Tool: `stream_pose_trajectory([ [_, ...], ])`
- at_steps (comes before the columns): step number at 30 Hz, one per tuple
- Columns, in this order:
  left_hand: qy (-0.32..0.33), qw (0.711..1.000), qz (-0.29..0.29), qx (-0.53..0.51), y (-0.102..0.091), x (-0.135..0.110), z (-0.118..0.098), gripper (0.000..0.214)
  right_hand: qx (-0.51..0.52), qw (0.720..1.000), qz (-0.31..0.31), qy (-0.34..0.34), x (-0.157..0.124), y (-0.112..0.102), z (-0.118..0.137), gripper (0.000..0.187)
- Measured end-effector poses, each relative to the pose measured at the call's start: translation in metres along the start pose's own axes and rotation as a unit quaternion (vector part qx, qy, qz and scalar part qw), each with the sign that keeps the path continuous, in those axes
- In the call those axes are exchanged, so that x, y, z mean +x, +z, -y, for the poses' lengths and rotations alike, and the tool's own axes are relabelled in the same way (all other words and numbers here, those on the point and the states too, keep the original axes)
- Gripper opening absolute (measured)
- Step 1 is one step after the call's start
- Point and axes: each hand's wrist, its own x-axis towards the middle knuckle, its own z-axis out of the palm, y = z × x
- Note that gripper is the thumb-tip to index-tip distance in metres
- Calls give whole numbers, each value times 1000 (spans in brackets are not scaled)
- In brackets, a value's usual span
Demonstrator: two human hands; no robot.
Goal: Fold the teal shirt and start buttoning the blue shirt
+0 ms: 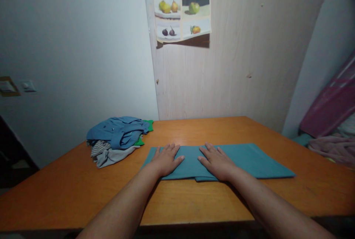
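Observation:
A teal folded piece of cloth [249, 161] lies flat across the middle of the table, its long side running left to right. Its kind of garment, if it is one, cannot be made out. My left hand [168, 160] rests palm down on its left part, fingers spread. On the cloth's middle lies my right hand [216, 161], also palm down with the fingers apart. Between the two hands a strip of teal fabric shows. Along the near edge, by my right wrist, a small layer of cloth sticks out below the rest.
The orange wooden table [183, 205] reaches back to the wall. At its left edge sits a heap of clothes [119, 132] in blue, grey, striped and green. A fruit picture sheet [181, 18] hangs on the wall. Rumpled pinkish fabric [332, 148] lies beyond the table's right side.

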Motion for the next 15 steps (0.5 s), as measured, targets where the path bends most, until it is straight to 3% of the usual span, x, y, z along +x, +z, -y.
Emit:
stream_pose_trajectory([
  [15, -1, 1000, 0, 4, 0, 0, 0, 81, 4, 1000, 6, 4, -1, -1, 1, 74],
])
